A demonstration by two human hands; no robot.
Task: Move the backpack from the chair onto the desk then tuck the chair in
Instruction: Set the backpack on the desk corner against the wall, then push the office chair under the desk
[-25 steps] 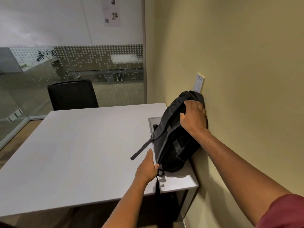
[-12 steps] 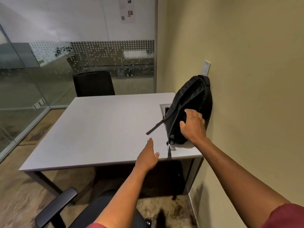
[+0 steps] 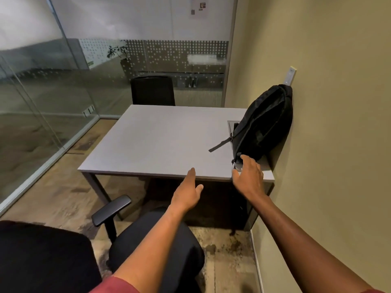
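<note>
The black backpack [image 3: 262, 125] stands upright on the right end of the grey desk [image 3: 160, 140], leaning against the yellow wall, one strap lying out on the desktop. My right hand [image 3: 248, 178] hovers open just in front of the backpack's lower corner, at the desk's near edge, holding nothing. My left hand [image 3: 188, 192] is open too, fingers together, in the air before the desk's front edge. The black office chair [image 3: 156, 248] stands pulled out from the desk below my arms, its seat bare, its backrest at lower left and one armrest [image 3: 112, 210] sticking up.
A second black chair [image 3: 152, 90] sits at the desk's far side. Glass partitions [image 3: 42, 98] close the room on the left and back. The yellow wall [image 3: 328, 144] runs along the right, with a switch plate [image 3: 291, 75] above the backpack. Carpet lies between chair and desk.
Both hands have let go of the backpack and drawn back toward the desk's near edge. The view has pulled back and tilted down, bringing the pulled-out chair into sight.
</note>
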